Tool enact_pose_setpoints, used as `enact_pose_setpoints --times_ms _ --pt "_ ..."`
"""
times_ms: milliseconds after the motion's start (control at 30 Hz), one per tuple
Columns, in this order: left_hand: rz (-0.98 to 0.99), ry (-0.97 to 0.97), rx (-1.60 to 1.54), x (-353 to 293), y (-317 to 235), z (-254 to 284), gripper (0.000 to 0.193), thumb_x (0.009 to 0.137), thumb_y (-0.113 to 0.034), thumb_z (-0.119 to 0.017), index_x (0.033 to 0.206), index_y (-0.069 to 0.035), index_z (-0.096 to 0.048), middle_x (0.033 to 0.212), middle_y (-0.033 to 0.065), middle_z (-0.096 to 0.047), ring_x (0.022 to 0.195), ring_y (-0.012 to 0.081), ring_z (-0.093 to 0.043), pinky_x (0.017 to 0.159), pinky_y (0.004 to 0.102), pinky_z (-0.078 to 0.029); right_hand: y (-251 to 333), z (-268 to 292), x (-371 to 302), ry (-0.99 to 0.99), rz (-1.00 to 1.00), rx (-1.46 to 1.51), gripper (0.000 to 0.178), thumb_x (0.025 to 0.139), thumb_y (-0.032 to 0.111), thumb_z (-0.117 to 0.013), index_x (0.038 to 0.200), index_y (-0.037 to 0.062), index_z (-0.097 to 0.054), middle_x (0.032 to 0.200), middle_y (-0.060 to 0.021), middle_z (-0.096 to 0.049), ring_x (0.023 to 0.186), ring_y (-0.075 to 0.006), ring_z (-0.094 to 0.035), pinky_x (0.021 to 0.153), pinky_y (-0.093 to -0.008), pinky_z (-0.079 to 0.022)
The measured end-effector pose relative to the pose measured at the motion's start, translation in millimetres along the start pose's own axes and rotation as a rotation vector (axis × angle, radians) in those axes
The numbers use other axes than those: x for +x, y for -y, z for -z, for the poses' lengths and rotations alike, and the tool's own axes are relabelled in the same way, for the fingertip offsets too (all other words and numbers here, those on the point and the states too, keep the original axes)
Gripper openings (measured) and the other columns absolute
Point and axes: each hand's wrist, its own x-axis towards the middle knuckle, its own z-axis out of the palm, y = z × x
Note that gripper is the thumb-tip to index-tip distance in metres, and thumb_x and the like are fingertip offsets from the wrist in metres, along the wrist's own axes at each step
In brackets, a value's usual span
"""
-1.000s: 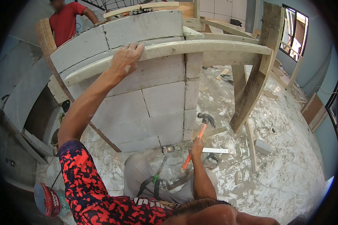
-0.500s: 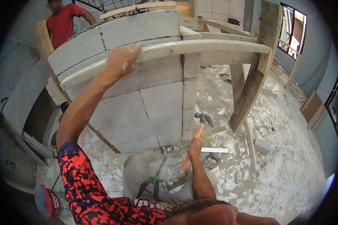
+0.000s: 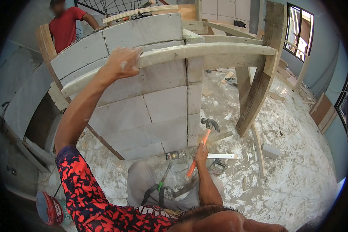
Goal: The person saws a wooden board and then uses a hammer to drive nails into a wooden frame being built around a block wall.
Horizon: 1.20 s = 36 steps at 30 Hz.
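A long pale wooden board (image 3: 208,49) runs crosswise in front of a wall of light grey blocks (image 3: 164,102). My left hand (image 3: 121,63) is closed over the board's top edge, left of its middle. Low on the right, my right hand (image 3: 201,154) grips a claw hammer (image 3: 206,135) by its orange handle. The hammer's dark head points up and away from me, apart from the board and the wall. At its right end the board meets a thick timber post (image 3: 259,83).
A person in a red shirt (image 3: 67,29) stands behind the wall at the far left. A hand saw (image 3: 218,165), a white strip (image 3: 222,156) and a grey block (image 3: 270,150) lie on the dusty floor (image 3: 297,174). A red bucket (image 3: 49,208) stands at lower left.
My left hand has shifted slightly left and down, and its outstretched finger now lies lower along the board. My right hand still holds the hammer in nearly the same place.
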Motion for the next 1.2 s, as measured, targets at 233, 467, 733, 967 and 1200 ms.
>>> enact_pose_setpoints --times_ms 233,467,733,967,1200 --pt "0.057 0.121 -0.083 6.4 -4.5 18.4 0.055 0.059 -0.026 -0.067 0.107 -0.003 -0.053 0.079 0.0221 -0.063 0.078 0.0410 -0.062 0.071 0.0473 -0.048 -4.2 2.6 1.5 -0.032 0.036 -0.070 0.042 0.097 0.048 -0.044 0.078 0.0101 -0.045 0.052 0.0007 -0.037 0.036 -0.0119 -0.038 0.034 -0.0281 -0.034" --pt "0.019 0.121 -0.048 9.8 -2.0 16.6 0.056 0.058 -0.023 -0.065 0.108 -0.002 -0.052 0.080 0.0244 -0.062 0.080 0.0428 -0.060 0.072 0.0491 -0.046 11.9 1.5 -5.7 -0.019 -0.067 -0.081 0.049 0.097 0.047 -0.042 0.085 0.0000 -0.053 0.066 -0.0100 -0.048 0.060 -0.0218 -0.048 0.058 -0.0362 -0.040" --pt "0.028 0.172 -0.068 6.7 3.8 17.5 0.056 0.058 -0.020 -0.065 0.109 -0.002 -0.051 0.080 0.0253 -0.061 0.081 0.0432 -0.059 0.073 0.0489 -0.045 23.0 3.2 -8.2 -0.042 -0.078 -0.191 0.053 0.097 0.045 -0.043 0.100 -0.0054 -0.060 0.081 -0.0211 -0.062 0.078 -0.0328 -0.060 0.072 -0.0421 -0.045" --pt "0.025 0.158 -0.084 5.6 1.8 17.9 0.054 0.059 -0.016 -0.064 0.109 -0.001 -0.050 0.079 0.0245 -0.061 0.080 0.0423 -0.060 0.074 0.0484 -0.046 13.2 11.9 -0.3 -0.039 -0.127 -0.204 0.054 0.096 0.045 -0.043 0.105 -0.0050 -0.060 0.083 -0.0246 -0.063 0.081 -0.0384 -0.062 0.073 -0.0443 -0.046" --pt "0.034 0.199 -0.077 7.8 -1.1 21.8 0.054 0.060 -0.014 -0.064 0.109 0.002 -0.049 0.078 0.0274 -0.060 0.080 0.0450 -0.059 0.073 0.0489 -0.046 7.9 5.6 2.1 0.007 -0.129 -0.263 0.053 0.096 0.044 -0.042 0.106 -0.0054 -0.059 0.093 -0.0275 -0.063 0.093 -0.0420 -0.061 0.081 -0.0446 -0.045"
